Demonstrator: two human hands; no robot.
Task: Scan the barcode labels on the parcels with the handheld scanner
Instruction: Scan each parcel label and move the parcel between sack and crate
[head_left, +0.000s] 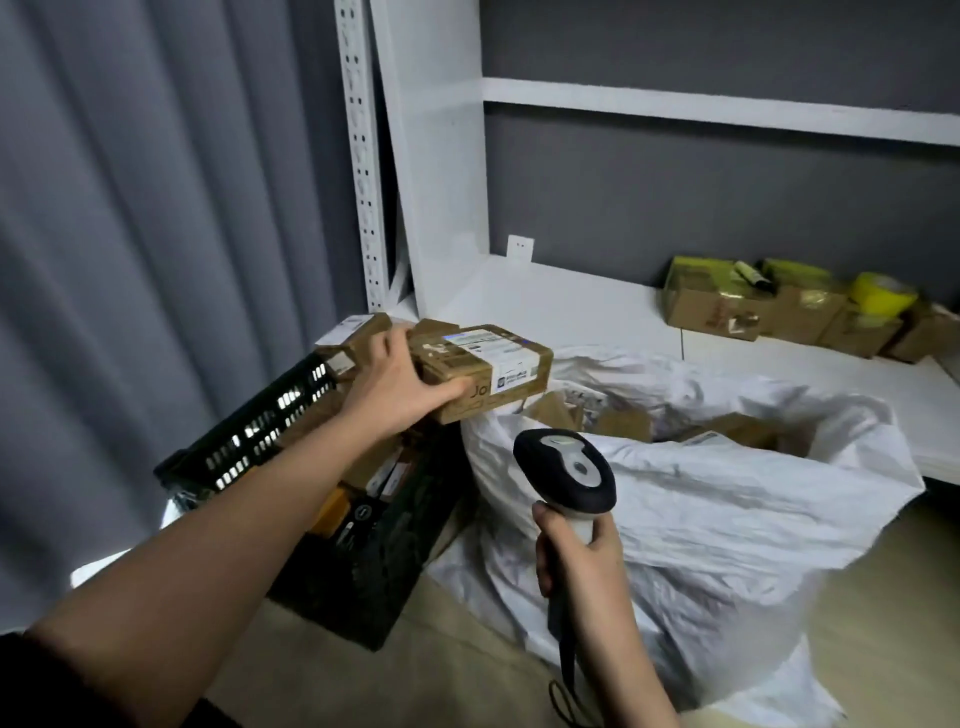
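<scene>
1. Brown cardboard parcel with white barcode label held above black plastic crate; likely light, rigid
2. Left hand clamps its near end, label unobstructed
3. Right hand wrapped round grey handheld scanner, beside white sack

Single head-worn, wide-angle view, looking forward and down along both forearms from close range. Left hand sits centre-left, right hand lower centre. Beyond them: white shelf, grey wall. Frame edges bow noticeably.
</scene>
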